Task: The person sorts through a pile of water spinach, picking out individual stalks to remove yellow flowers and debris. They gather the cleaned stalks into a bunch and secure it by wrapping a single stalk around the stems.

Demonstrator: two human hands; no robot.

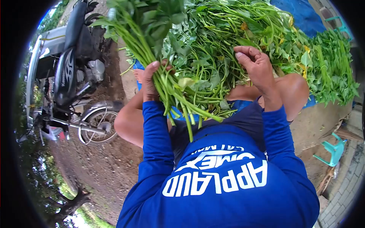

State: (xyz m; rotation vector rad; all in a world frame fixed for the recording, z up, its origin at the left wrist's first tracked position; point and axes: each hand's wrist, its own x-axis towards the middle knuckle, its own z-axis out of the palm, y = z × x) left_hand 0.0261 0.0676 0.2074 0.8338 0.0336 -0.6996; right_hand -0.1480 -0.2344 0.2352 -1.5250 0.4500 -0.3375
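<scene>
My left hand (151, 81) is wrapped round a bunch of leafy green stems (141, 49). The leaves point up and away from me, and the cut stem ends hang over my lap. My right hand (257, 68) is held above my knee with thumb and forefinger close together. Whether a thin stem is between those fingers is hard to make out. Just beyond both hands lies a big heap of loose leafy greens (213, 41), some leaves yellowed.
More greens (330, 68) lie bundled at the right. A blue sheet (298, 15) shows under and behind the heap. A motorcycle (72, 76) stands at the left on bare dirt. At the right are a turquoise plastic stool (332, 150) and a paved strip (344, 190).
</scene>
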